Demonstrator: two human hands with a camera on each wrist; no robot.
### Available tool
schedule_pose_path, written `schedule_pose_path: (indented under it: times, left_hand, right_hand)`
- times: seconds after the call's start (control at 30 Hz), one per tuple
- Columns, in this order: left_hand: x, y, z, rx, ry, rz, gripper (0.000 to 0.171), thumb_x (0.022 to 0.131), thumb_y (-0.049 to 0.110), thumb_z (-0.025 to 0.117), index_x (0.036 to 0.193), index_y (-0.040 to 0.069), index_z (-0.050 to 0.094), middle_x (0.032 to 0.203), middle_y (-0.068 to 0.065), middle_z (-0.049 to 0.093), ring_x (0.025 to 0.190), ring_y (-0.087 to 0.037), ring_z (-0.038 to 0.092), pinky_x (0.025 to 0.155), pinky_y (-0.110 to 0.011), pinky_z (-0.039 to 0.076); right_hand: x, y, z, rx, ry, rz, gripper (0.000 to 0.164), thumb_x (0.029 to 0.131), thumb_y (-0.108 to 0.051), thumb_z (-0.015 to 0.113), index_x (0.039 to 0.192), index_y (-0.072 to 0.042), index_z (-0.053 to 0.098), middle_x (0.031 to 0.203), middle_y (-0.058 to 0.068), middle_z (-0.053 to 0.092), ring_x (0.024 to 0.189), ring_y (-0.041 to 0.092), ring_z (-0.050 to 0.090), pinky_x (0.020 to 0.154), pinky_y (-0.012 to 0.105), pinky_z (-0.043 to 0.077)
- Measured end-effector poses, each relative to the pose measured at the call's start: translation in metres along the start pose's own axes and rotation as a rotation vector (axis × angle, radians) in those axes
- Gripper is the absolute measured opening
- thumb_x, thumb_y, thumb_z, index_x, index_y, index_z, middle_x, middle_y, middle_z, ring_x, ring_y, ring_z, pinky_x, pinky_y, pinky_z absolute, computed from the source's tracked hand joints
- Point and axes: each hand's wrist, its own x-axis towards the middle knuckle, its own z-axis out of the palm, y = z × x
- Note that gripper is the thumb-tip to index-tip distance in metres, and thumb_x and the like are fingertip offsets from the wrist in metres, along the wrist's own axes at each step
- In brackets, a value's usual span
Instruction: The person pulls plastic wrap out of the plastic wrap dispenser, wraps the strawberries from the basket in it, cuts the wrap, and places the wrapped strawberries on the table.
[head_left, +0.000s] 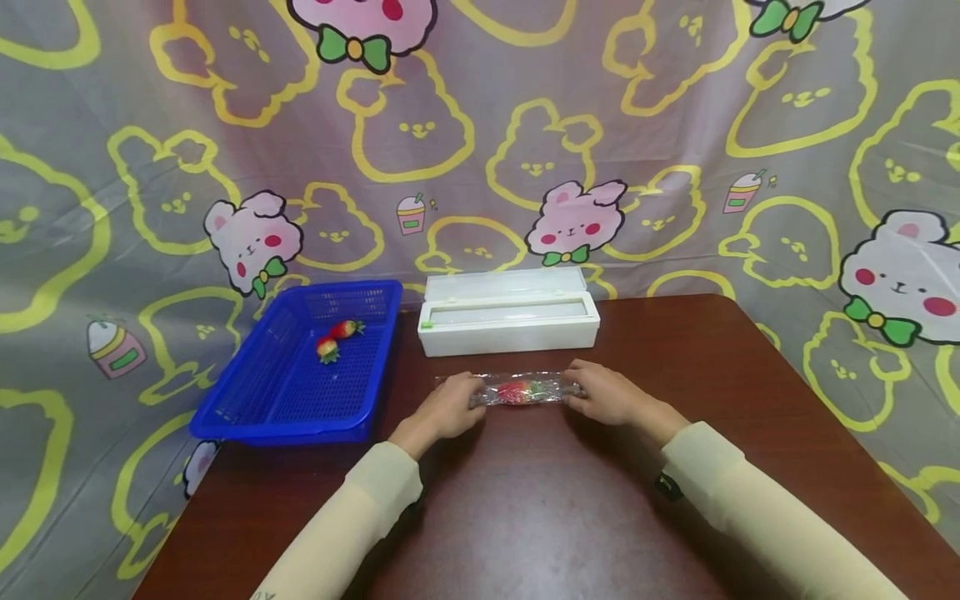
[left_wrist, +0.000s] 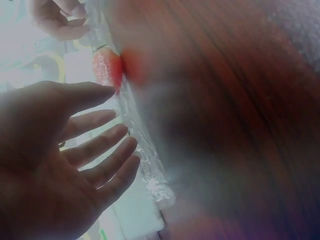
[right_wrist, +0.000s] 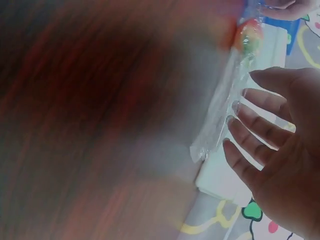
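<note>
A red strawberry [head_left: 514, 392] with green leaves lies inside a long strip of clear plastic wrap [head_left: 551, 388] on the table. My left hand [head_left: 452, 406] is at the strip's left part, its fingertips along the film. In the left wrist view the fingers [left_wrist: 102, 142] are spread and fairly straight. On the other side, my right hand [head_left: 606, 392] has its fingertips at the film right of the strawberry. The right wrist view shows these fingers [right_wrist: 257, 127] spread too. How firmly either hand touches the wrap, I cannot tell.
Behind the wrap stands a white wrap dispenser box [head_left: 510, 337] with its lid [head_left: 506, 285] raised. To the left is a blue plastic basket [head_left: 296, 429] with two strawberries [head_left: 327, 348] inside. A patterned curtain [head_left: 480, 125] hangs behind the brown table [head_left: 517, 517].
</note>
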Motion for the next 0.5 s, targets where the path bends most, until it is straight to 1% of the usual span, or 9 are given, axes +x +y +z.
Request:
schedule_pose_path:
  times: [0.13, 0.27, 0.3, 0.4, 0.5]
  left_hand:
    - [-0.001, -0.006, 0.004, 0.007, -0.022, 0.005, 0.026, 0.089, 0.014, 0.075, 0.112, 0.002, 0.070, 0.109, -0.014, 0.066, 0.100, -0.028, 0.063, 0.090, -0.045, 0.054]
    - [-0.004, -0.015, 0.004, 0.012, -0.031, 0.011, 0.026, 0.088, 0.012, 0.077, 0.109, 0.000, 0.070, 0.109, -0.015, 0.064, 0.101, -0.029, 0.062, 0.092, -0.046, 0.053]
    - [-0.005, -0.017, 0.003, 0.013, -0.031, 0.007, 0.026, 0.088, 0.012, 0.078, 0.110, 0.000, 0.070, 0.109, -0.015, 0.064, 0.101, -0.029, 0.062, 0.092, -0.046, 0.052]
    - [-0.008, -0.023, 0.001, 0.018, -0.019, -0.005, 0.025, 0.087, 0.010, 0.079, 0.108, 0.001, 0.070, 0.109, -0.015, 0.063, 0.100, -0.029, 0.062, 0.091, -0.046, 0.053]
    - [-0.011, -0.028, 0.001, 0.046, 0.009, -0.001, 0.019, 0.086, 0.005, 0.079, 0.104, 0.002, 0.071, 0.107, -0.014, 0.065, 0.101, -0.030, 0.063, 0.091, -0.046, 0.053]
  right_hand:
    - [-0.001, 0.005, 0.007, -0.005, -0.017, -0.013, 0.018, 0.094, -0.018, 0.072, 0.109, -0.007, 0.072, 0.100, 0.004, 0.060, 0.087, 0.019, 0.059, 0.072, 0.040, 0.051]
    - [-0.002, 0.012, 0.009, 0.016, -0.019, -0.008, 0.015, 0.092, -0.016, 0.075, 0.105, -0.009, 0.074, 0.096, 0.004, 0.060, 0.085, 0.018, 0.057, 0.073, 0.038, 0.049]
    - [-0.003, 0.013, 0.009, 0.024, -0.020, -0.003, 0.016, 0.091, -0.015, 0.075, 0.106, -0.008, 0.074, 0.097, 0.004, 0.060, 0.085, 0.019, 0.057, 0.075, 0.038, 0.049]
    - [-0.005, 0.017, 0.007, 0.027, -0.022, 0.011, 0.020, 0.091, -0.015, 0.076, 0.109, -0.007, 0.074, 0.098, 0.004, 0.060, 0.086, 0.019, 0.057, 0.076, 0.039, 0.049]
    - [-0.007, 0.019, 0.006, 0.009, -0.022, 0.024, 0.019, 0.090, -0.013, 0.076, 0.108, -0.007, 0.073, 0.099, 0.003, 0.060, 0.087, 0.020, 0.058, 0.077, 0.041, 0.050]
